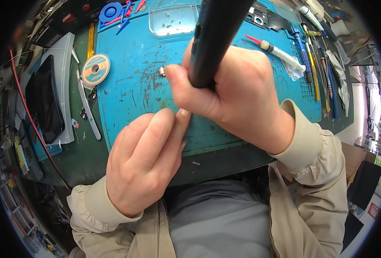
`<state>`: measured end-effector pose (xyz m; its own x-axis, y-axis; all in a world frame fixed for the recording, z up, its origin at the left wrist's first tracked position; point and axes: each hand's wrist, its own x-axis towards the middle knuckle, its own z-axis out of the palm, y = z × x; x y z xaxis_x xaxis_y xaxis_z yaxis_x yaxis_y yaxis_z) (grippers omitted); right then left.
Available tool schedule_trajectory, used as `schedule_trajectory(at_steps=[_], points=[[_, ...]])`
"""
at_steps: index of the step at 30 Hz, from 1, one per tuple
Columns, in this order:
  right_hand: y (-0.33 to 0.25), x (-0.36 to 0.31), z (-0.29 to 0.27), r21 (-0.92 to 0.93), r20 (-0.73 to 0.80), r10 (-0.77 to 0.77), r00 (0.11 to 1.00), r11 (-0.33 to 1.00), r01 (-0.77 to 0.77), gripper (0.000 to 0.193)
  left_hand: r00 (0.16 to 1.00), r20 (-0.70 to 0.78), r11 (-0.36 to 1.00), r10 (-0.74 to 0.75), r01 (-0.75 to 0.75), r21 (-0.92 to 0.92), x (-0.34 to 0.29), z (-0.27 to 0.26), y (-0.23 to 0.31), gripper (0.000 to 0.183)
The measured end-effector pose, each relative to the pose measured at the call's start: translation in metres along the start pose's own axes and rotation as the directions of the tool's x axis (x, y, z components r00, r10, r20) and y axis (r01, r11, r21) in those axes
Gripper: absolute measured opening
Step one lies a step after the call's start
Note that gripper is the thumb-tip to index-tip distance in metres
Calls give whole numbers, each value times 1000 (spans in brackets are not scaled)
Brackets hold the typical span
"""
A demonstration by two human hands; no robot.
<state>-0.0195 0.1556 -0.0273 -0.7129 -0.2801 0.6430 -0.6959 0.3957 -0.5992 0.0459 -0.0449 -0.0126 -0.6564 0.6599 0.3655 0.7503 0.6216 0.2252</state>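
Head view: right hand [246, 81] had its grip closed round a black rod-shaped tool [218, 41], fingers wrapped, no gap seen. Tool stood steeply, ran out past the top edge; lower end sat in the fist, above the blue mat [134, 92]. Small metal part [162, 72] showed right by the right thumb's tip; couldn't tell if pinched or just lying there. Left hand [143, 161] was just below, fingers bunched and bent, index tip close up against the right hand; couldn't tell whether its grip had hold of anything.

Around: clear tray [173, 35] at the mat's far side, tiny screws in it. Syringe [280, 53] with pink tip lay right of the right hand, blue screwdriver [302, 51] beyond it. Left side: orange-and-white spool [102, 72] on the mat's edge, slim metal tool [89, 112] below it, dark flat panel [46, 101] farther left. Dark green bench [85, 152] under everything.
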Motion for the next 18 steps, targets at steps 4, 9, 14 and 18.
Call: schedule_trajectory(at_steps=[4,9,14,18], points=[[1,0,0,0,-1,-8,1000,1000,8,22,1000,7,1000,-6,6,3,0,-1,1,47],[2,0,1,0,-16,-19,1000,1000,19,22,1000,6,1000,-5,5,1,1,-1,1,48],[2,-1,1,-5,-13,-19,1000,1000,19,22,1000,-1,1000,-7,7,-1,1,-1,1,47],[0,-1,0,-5,0,2,1000,1000,-2,23,1000,-6,1000,-4,4,4,1,-1,1,47]])
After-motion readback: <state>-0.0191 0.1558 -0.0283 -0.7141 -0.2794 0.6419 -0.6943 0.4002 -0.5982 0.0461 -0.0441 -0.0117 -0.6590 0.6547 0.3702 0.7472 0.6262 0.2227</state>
